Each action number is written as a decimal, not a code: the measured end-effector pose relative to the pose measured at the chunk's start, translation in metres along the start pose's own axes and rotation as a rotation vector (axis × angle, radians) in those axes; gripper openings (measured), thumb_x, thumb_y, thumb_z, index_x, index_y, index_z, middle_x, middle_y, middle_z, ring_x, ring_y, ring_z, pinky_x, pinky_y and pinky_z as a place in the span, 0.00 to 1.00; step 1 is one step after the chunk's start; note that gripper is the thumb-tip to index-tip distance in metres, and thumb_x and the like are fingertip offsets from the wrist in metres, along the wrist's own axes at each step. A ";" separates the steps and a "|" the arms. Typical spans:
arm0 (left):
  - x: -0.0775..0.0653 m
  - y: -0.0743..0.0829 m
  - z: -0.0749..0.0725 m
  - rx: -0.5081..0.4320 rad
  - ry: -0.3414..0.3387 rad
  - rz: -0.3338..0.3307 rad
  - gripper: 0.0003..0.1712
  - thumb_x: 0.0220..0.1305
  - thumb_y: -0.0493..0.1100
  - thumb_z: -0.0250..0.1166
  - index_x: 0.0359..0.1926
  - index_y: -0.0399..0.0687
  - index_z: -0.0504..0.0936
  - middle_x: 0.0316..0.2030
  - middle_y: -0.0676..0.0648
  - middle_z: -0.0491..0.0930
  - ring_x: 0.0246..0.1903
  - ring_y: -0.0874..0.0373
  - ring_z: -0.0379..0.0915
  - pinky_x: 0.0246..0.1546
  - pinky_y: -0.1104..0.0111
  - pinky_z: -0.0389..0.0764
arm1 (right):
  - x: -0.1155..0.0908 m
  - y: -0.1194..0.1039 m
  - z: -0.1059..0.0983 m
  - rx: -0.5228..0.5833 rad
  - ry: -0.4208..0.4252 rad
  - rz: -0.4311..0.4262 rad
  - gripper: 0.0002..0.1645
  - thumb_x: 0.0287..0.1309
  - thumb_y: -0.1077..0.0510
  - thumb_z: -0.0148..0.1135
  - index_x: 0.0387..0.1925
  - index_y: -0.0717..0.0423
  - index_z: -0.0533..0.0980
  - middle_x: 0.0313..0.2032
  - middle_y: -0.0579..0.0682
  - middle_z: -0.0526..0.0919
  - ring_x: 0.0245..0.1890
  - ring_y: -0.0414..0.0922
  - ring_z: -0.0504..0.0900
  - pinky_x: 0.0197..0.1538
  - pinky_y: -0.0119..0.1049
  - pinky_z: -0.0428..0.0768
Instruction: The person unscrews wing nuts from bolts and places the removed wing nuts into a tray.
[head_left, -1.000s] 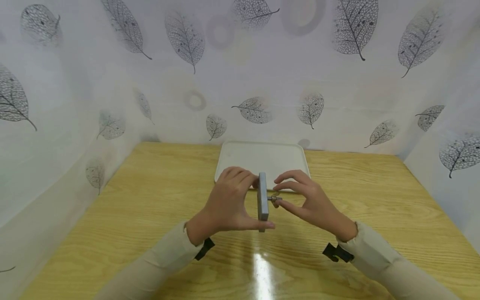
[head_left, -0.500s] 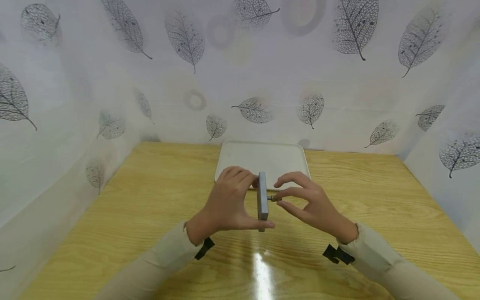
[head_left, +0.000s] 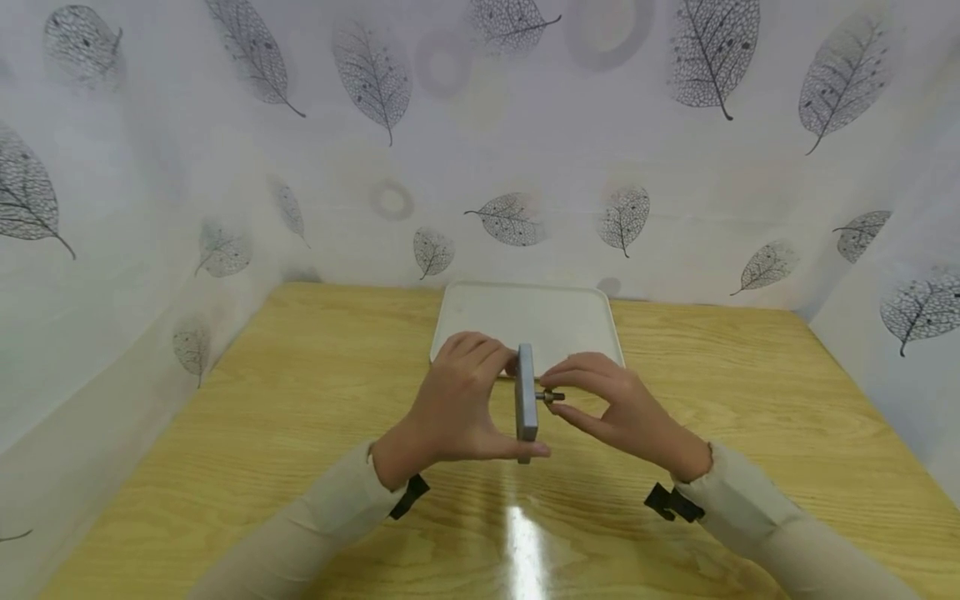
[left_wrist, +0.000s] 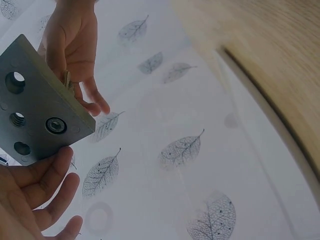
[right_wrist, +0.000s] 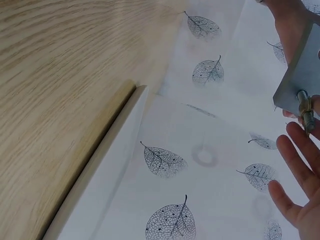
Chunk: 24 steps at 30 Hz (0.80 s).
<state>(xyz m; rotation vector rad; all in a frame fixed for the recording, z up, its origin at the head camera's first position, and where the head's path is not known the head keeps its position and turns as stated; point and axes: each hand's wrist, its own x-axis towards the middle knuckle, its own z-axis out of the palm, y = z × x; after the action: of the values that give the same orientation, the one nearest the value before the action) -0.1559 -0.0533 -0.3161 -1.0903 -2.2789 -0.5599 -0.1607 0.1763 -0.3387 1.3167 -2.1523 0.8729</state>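
Observation:
In the head view my left hand (head_left: 457, 408) holds a grey metal plate (head_left: 527, 392) on edge, thumb below and fingers on its upper part. The left wrist view shows several round holes in the plate, with a socket-head bolt (left_wrist: 56, 125) seated in one of them. The bolt's threaded shank (right_wrist: 308, 120) sticks out of the plate's right side and carries a brass-coloured wing nut (right_wrist: 304, 106). My right hand (head_left: 618, 408) has its thumb and index finger curled about this nut, pinching it from above and below; the other fingers are spread away from it.
Behind the hands a white tray (head_left: 525, 321) lies on the wooden table (head_left: 337, 358). A leaf-patterned cloth (head_left: 480, 150) hangs at the back and sides. Black straps (head_left: 675, 502) show at both wrists.
My right hand's fingers shift around the wing nut, first spread, then covering the shank, now lower with the nut in view between them. The left hand and plate stay put.

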 end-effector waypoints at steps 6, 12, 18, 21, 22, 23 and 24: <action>0.000 0.002 0.000 0.019 -0.006 -0.010 0.42 0.27 0.78 0.68 0.35 0.50 0.78 0.30 0.56 0.77 0.37 0.60 0.71 0.49 0.63 0.71 | 0.005 0.002 0.004 -0.159 0.112 -0.240 0.17 0.64 0.50 0.54 0.35 0.60 0.81 0.36 0.51 0.82 0.39 0.45 0.79 0.59 0.36 0.71; 0.000 0.003 -0.001 0.021 -0.015 -0.025 0.42 0.23 0.75 0.72 0.35 0.50 0.77 0.30 0.56 0.77 0.38 0.60 0.71 0.50 0.62 0.71 | 0.009 -0.001 0.005 -0.257 0.170 -0.381 0.13 0.64 0.55 0.55 0.30 0.58 0.81 0.33 0.50 0.84 0.35 0.45 0.82 0.48 0.45 0.76; -0.001 0.002 0.000 0.026 -0.007 -0.025 0.42 0.23 0.76 0.71 0.34 0.50 0.77 0.29 0.56 0.77 0.37 0.60 0.71 0.50 0.62 0.71 | 0.009 -0.002 0.003 -0.179 0.178 -0.394 0.13 0.63 0.56 0.56 0.31 0.60 0.81 0.33 0.52 0.83 0.36 0.46 0.81 0.49 0.44 0.75; -0.001 0.002 0.001 0.029 0.000 -0.019 0.42 0.22 0.76 0.72 0.33 0.50 0.77 0.29 0.55 0.77 0.37 0.59 0.71 0.49 0.62 0.71 | 0.010 0.000 0.001 -0.093 0.175 -0.360 0.14 0.64 0.55 0.55 0.33 0.61 0.81 0.34 0.53 0.82 0.38 0.48 0.79 0.51 0.40 0.73; -0.001 0.002 0.000 0.029 0.001 -0.019 0.42 0.22 0.76 0.71 0.33 0.50 0.78 0.29 0.56 0.77 0.37 0.59 0.71 0.49 0.62 0.71 | 0.011 0.000 0.001 -0.071 0.171 -0.345 0.14 0.65 0.55 0.54 0.33 0.62 0.81 0.35 0.54 0.82 0.38 0.48 0.78 0.51 0.38 0.73; -0.001 0.002 0.000 0.029 0.001 -0.019 0.42 0.22 0.76 0.71 0.34 0.50 0.78 0.29 0.55 0.77 0.37 0.59 0.71 0.49 0.62 0.71 | 0.011 0.001 0.000 -0.055 0.167 -0.331 0.15 0.65 0.55 0.54 0.33 0.62 0.81 0.35 0.54 0.82 0.38 0.48 0.78 0.51 0.37 0.73; -0.001 0.002 0.000 0.030 -0.001 -0.018 0.42 0.22 0.76 0.71 0.34 0.50 0.78 0.29 0.55 0.77 0.37 0.59 0.71 0.50 0.62 0.71 | 0.011 0.002 0.000 -0.044 0.161 -0.316 0.15 0.65 0.55 0.54 0.34 0.62 0.81 0.36 0.54 0.82 0.39 0.48 0.78 0.51 0.36 0.73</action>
<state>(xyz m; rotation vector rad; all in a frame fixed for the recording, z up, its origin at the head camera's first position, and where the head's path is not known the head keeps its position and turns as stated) -0.1536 -0.0522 -0.3166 -1.0565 -2.2928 -0.5312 -0.1673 0.1705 -0.3318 1.4599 -1.7701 0.7687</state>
